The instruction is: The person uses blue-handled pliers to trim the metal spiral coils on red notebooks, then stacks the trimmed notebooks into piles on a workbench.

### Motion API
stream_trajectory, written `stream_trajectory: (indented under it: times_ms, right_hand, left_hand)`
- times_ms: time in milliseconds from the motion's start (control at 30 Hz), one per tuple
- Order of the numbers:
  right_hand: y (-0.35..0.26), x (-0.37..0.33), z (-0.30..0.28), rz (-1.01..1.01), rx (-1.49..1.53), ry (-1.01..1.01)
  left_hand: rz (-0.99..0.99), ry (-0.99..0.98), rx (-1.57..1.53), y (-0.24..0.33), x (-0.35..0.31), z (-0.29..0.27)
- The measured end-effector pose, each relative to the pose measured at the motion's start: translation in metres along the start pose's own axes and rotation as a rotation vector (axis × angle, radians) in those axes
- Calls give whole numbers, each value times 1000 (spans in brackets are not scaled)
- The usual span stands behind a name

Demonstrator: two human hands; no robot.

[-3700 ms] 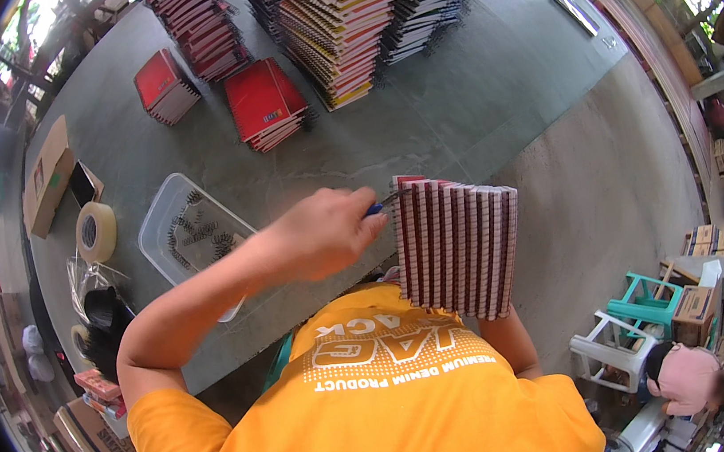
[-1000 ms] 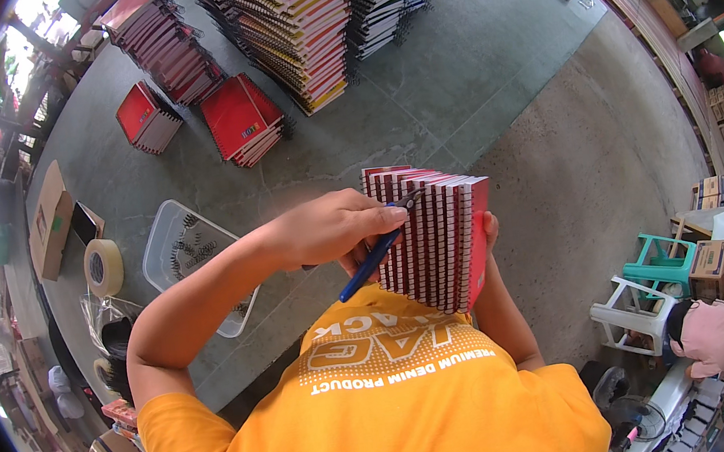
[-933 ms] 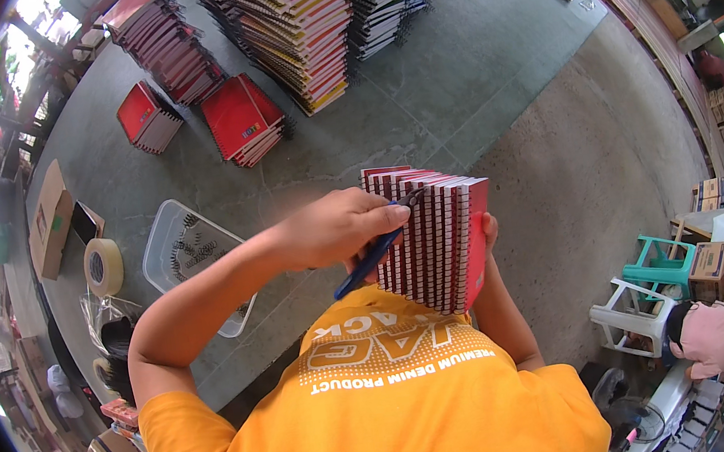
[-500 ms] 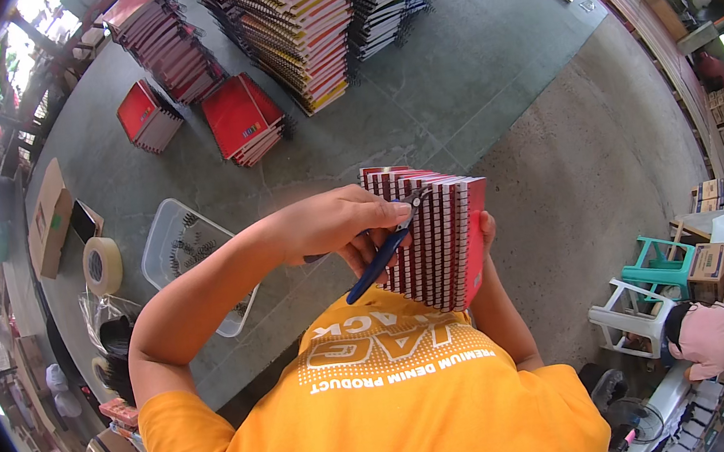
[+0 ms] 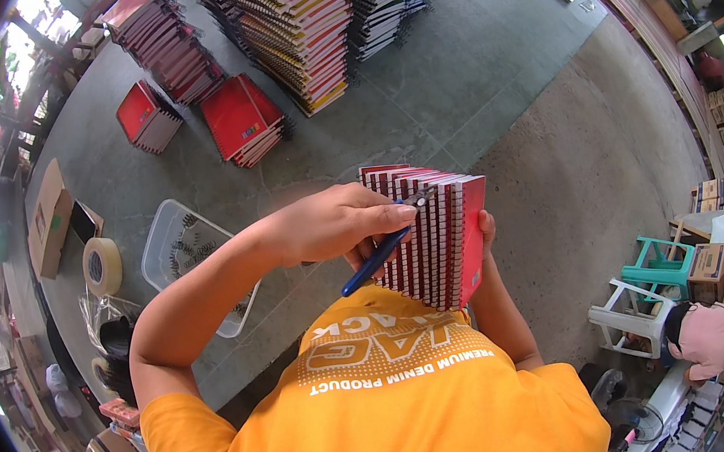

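Note:
A stack of red spiral-bound notebooks (image 5: 473, 240) stands on edge in front of my chest, its rows of wire binding turned toward the left. My right hand (image 5: 488, 228) holds the stack from the right side; only some fingers show past the red cover. In my left hand (image 5: 339, 220) is a pair of blue-handled pliers (image 5: 371, 270), fingers closed around the grips. The jaws rest at the upper ends of the bindings, close to the top edge of the notebooks. Whether they grip a wire is too small to tell.
On the grey table (image 5: 301, 157), a clear plastic tub (image 5: 152, 266) holds black wire coils. Tape (image 5: 102, 266) lies left of it. Red notebooks (image 5: 241, 119) and tall stacks of spiral notebooks (image 5: 296, 41) stand at the back. Stools (image 5: 627, 321) and another person (image 5: 710, 338) are at the right.
The pliers have turned slightly in my left hand, with the visible handle's end shifting up and left. The jaws have moved a little along the bindings. My right hand keeps its place.

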State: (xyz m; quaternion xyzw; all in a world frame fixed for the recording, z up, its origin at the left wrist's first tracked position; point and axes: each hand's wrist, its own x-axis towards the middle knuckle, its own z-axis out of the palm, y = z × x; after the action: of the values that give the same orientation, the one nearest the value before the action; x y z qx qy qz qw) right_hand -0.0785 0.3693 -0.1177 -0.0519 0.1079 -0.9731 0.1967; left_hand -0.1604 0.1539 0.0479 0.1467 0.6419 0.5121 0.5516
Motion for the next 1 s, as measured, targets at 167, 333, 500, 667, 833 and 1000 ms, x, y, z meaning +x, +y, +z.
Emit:
stream_trajectory:
  times_ms: [167,333,500,667,833,1000]
  right_hand:
    - [2,5,12,-36,-9,7]
    - [-9,1,-3,0,-80,129]
    - [-9,1,-1,44,-53,70]
    - [-9,-2,-7,96,-48,-6]
    - [-8,-1,2,51,-85,113]
    - [-16,1,-3,44,-109,187]
  left_hand:
    - [143,255,496,3,4,12]
    - [339,532,903,-16,10,11]
    - [84,-19,-69,-10,6,-2]
    - [-14,-117,-281,-9,12,1]
    - [161,198,372,-9,20,10]
    - [366,548,737,-20,20,19]
